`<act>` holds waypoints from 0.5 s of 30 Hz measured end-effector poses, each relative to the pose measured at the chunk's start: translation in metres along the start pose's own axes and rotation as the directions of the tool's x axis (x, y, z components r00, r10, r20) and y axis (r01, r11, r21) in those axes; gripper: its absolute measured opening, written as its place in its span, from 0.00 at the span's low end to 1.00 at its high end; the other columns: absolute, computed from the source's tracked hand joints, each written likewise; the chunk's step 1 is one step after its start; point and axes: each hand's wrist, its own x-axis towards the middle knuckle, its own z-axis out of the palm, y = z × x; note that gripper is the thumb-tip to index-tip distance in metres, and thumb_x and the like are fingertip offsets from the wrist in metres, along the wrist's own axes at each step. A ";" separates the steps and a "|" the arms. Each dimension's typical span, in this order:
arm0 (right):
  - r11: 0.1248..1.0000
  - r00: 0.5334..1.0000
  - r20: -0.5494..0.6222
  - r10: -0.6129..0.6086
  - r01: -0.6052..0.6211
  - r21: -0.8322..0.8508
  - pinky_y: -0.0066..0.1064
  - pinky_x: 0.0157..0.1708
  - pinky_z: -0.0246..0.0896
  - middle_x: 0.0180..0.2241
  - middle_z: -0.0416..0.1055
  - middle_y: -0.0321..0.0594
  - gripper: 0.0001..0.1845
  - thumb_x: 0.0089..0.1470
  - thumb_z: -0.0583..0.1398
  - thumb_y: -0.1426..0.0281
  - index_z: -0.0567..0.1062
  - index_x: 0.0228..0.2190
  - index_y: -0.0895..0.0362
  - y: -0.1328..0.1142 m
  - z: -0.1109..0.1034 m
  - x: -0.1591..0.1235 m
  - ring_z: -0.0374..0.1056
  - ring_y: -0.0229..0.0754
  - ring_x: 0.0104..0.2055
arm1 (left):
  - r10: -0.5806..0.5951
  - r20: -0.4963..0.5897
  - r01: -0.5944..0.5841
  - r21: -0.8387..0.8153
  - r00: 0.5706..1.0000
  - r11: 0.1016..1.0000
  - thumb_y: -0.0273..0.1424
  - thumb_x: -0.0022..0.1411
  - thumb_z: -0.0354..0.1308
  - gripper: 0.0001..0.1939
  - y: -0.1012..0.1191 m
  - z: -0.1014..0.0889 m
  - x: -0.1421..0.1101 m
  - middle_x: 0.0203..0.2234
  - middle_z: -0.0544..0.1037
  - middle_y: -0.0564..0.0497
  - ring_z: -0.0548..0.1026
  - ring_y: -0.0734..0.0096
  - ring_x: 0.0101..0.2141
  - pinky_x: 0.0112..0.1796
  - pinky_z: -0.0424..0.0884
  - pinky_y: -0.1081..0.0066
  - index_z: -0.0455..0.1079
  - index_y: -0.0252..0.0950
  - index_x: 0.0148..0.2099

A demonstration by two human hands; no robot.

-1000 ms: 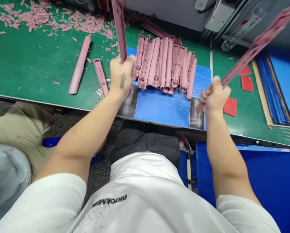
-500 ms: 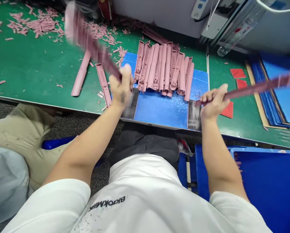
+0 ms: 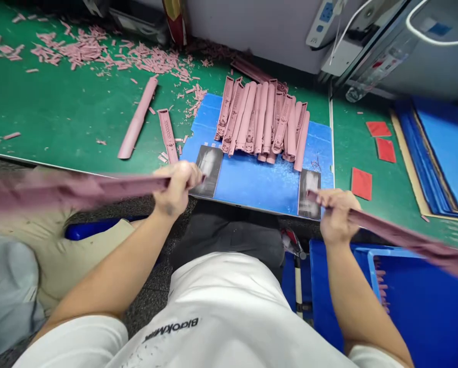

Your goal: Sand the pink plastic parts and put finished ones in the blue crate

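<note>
On the green workbench mat (image 3: 60, 117) in front of you, a blue work sheet (image 3: 252, 189) lies directly before your body, placed where both arms reach it without stretching. Below the bench edge on your right, an open blue plastic crate (image 3: 416, 306) sits close under your right hand. On the sheet, a pile of pink moulded strips (image 3: 261, 120) lies side by side with long axes roughly parallel, an arrangement that seems to make each one easy to draw out singly. Your left hand (image 3: 177, 189) is closed firmly around the end of a long pink strip (image 3: 79, 186), which runs out leftward, blurred by motion. Your right hand (image 3: 338, 214) is closed in the same way on a second pink strip (image 3: 405, 237), which slants down to the right above the crate. Both fists are held low at the near edge, just beyond a grey pad (image 3: 209, 168) and a second grey pad (image 3: 308, 194). Pink trimmings (image 3: 98, 51) lie scattered toward the far left, away from the sheet.
</note>
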 end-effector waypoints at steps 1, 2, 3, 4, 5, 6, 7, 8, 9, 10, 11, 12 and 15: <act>1.000 1.000 0.019 0.023 -0.023 -0.009 0.43 0.28 0.72 0.18 0.55 0.30 0.40 0.51 0.74 0.34 0.61 0.19 0.49 -0.002 -0.003 -0.003 0.58 0.41 0.22 | -0.078 0.001 0.078 -0.003 0.997 0.997 0.56 0.71 0.68 0.37 0.001 -0.002 0.002 0.15 0.54 0.54 0.56 0.68 0.17 0.24 0.57 0.60 0.55 0.42 0.21; 0.999 0.998 0.033 0.047 -0.046 -0.026 0.40 0.22 0.66 0.16 0.52 0.28 0.38 0.55 0.73 0.38 0.61 0.19 0.48 -0.001 -0.002 0.002 0.53 0.39 0.19 | -0.151 -0.003 0.151 -0.002 0.989 0.989 0.55 0.71 0.68 0.37 -0.001 0.000 0.012 0.14 0.52 0.56 0.52 0.71 0.16 0.22 0.52 0.62 0.55 0.42 0.21; 0.997 0.997 0.025 0.069 -0.068 -0.040 0.38 0.18 0.59 0.15 0.49 0.27 0.37 0.57 0.73 0.40 0.61 0.19 0.48 0.000 0.002 0.014 0.49 0.38 0.17 | -0.201 -0.016 0.201 -0.005 0.979 0.980 0.56 0.71 0.69 0.38 -0.006 0.004 0.027 0.13 0.50 0.57 0.49 0.73 0.15 0.21 0.48 0.63 0.53 0.43 0.22; 0.995 0.996 0.003 0.089 -0.088 -0.048 0.37 0.16 0.53 0.14 0.47 0.26 0.37 0.57 0.72 0.40 0.60 0.19 0.48 0.004 0.009 0.031 0.45 0.37 0.16 | -0.212 -0.039 0.212 -0.014 0.976 0.977 0.58 0.71 0.69 0.39 -0.014 0.011 0.044 0.13 0.49 0.58 0.47 0.75 0.15 0.21 0.46 0.63 0.52 0.43 0.22; 0.997 0.996 -0.044 0.072 -0.073 -0.038 0.37 0.15 0.51 0.14 0.47 0.27 0.37 0.57 0.71 0.38 0.60 0.19 0.47 0.008 0.017 0.048 0.44 0.37 0.16 | -0.163 -0.077 0.161 -0.039 0.984 0.986 0.61 0.71 0.68 0.41 -0.022 0.018 0.060 0.14 0.47 0.59 0.46 0.76 0.16 0.21 0.46 0.63 0.49 0.43 0.23; 1.000 0.995 -0.100 0.013 -0.015 -0.023 0.39 0.16 0.54 0.15 0.49 0.28 0.37 0.58 0.69 0.36 0.59 0.19 0.47 0.012 0.024 0.062 0.46 0.38 0.17 | -0.082 -0.115 0.076 -0.061 0.990 0.995 0.64 0.71 0.66 0.42 -0.028 0.025 0.071 0.15 0.48 0.59 0.48 0.76 0.17 0.22 0.49 0.64 0.49 0.43 0.23; 0.997 0.988 -0.134 -0.073 0.070 -0.026 0.42 0.19 0.62 0.16 0.53 0.30 0.37 0.60 0.67 0.35 0.60 0.20 0.46 0.014 0.029 0.070 0.52 0.41 0.18 | 0.011 -0.141 -0.022 -0.073 0.990 0.997 0.67 0.72 0.64 0.42 -0.033 0.028 0.074 0.16 0.51 0.58 0.52 0.75 0.18 0.24 0.53 0.64 0.50 0.43 0.24; 0.986 0.977 -0.134 -0.165 0.159 -0.051 0.46 0.26 0.70 0.19 0.60 0.33 0.36 0.63 0.64 0.34 0.63 0.21 0.46 0.016 0.029 0.070 0.61 0.44 0.22 | 0.095 -0.142 -0.106 -0.066 0.985 0.992 0.68 0.72 0.63 0.41 -0.034 0.028 0.070 0.17 0.55 0.56 0.57 0.73 0.20 0.26 0.58 0.63 0.53 0.43 0.24; 0.968 0.966 -0.096 -0.241 0.232 -0.096 0.50 0.34 0.77 0.23 0.67 0.36 0.34 0.66 0.63 0.35 0.67 0.22 0.46 0.016 0.026 0.060 0.69 0.48 0.28 | 0.159 -0.119 -0.165 -0.042 0.980 0.985 0.68 0.72 0.63 0.40 -0.032 0.024 0.058 0.19 0.60 0.55 0.62 0.71 0.22 0.29 0.63 0.62 0.57 0.42 0.25; 0.947 0.956 -0.028 -0.292 0.285 -0.150 0.54 0.44 0.80 0.29 0.74 0.39 0.32 0.67 0.62 0.35 0.71 0.25 0.46 0.015 0.019 0.044 0.76 0.51 0.36 | 0.197 -0.073 -0.198 -0.014 0.978 0.980 0.66 0.72 0.64 0.38 -0.028 0.017 0.040 0.21 0.64 0.53 0.66 0.67 0.24 0.32 0.67 0.61 0.61 0.42 0.25; 0.930 0.949 0.046 -0.310 0.313 -0.193 0.56 0.50 0.80 0.34 0.78 0.41 0.31 0.68 0.63 0.36 0.75 0.27 0.47 0.013 0.009 0.024 0.80 0.54 0.42 | 0.194 -0.012 -0.194 0.009 0.981 0.981 0.63 0.73 0.66 0.37 -0.022 0.008 0.020 0.21 0.67 0.51 0.69 0.65 0.26 0.34 0.70 0.59 0.64 0.42 0.25; 0.924 0.946 0.099 -0.308 0.322 -0.206 0.57 0.53 0.80 0.35 0.80 0.42 0.31 0.68 0.64 0.36 0.77 0.28 0.48 0.011 -0.001 0.003 0.81 0.55 0.44 | 0.186 0.026 -0.187 0.006 0.982 0.982 0.61 0.73 0.67 0.36 -0.015 0.000 0.002 0.20 0.66 0.51 0.68 0.64 0.25 0.34 0.71 0.59 0.64 0.42 0.23; 0.961 0.968 0.100 -0.232 0.244 -0.130 0.45 0.37 0.81 0.22 0.72 0.34 0.31 0.69 0.65 0.41 0.71 0.25 0.50 0.006 -0.017 -0.023 0.76 0.46 0.27 | 0.021 0.057 -0.017 -0.076 0.998 0.997 0.55 0.74 0.69 0.37 -0.002 -0.012 -0.013 0.14 0.57 0.55 0.59 0.70 0.17 0.24 0.62 0.63 0.58 0.41 0.22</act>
